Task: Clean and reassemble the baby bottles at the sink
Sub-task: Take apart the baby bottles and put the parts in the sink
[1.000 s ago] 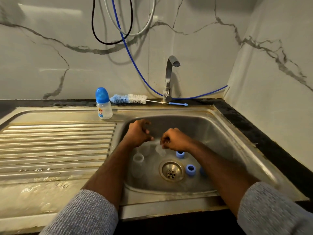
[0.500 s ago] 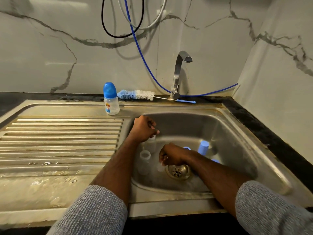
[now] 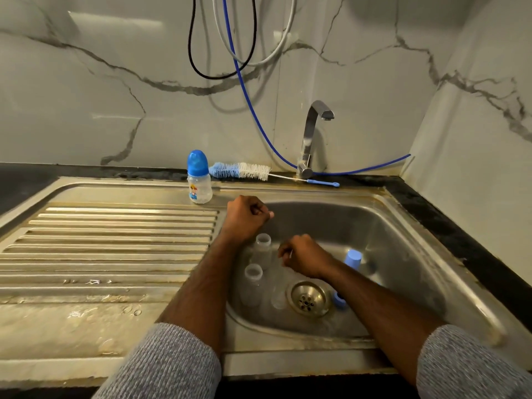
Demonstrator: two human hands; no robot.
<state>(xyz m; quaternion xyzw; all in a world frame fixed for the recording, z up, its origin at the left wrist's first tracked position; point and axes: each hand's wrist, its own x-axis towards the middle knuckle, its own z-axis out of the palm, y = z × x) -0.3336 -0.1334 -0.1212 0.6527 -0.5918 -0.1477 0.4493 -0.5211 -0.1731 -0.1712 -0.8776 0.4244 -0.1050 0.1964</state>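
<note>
Two clear open bottle bodies (image 3: 263, 249) (image 3: 253, 283) stand in the left of the steel sink basin (image 3: 403, 254), with a third clear piece (image 3: 277, 296) beside the drain (image 3: 308, 298). A blue cap (image 3: 353, 259) stands upright at the right, and a blue ring (image 3: 339, 301) shows under my right forearm. My left hand (image 3: 247, 217) is a closed fist above the basin's left rim. My right hand (image 3: 302, 256) hovers over the bottles with its fingers curled shut; a small pale glint at the fingertips is too small to identify. An assembled bottle with a blue cap (image 3: 198, 180) stands on the back ledge.
A blue and white bottle brush (image 3: 244, 171) lies along the back ledge by the faucet (image 3: 312, 133), whose spout is dry. A ribbed, wet draining board (image 3: 109, 249) spreads to the left. Black, grey and blue hoses (image 3: 247, 90) hang on the marble wall.
My right hand has lifted from beside the drain to mid-basin height. My left fist stays near the basin's left rim. The view has tilted slightly.
</note>
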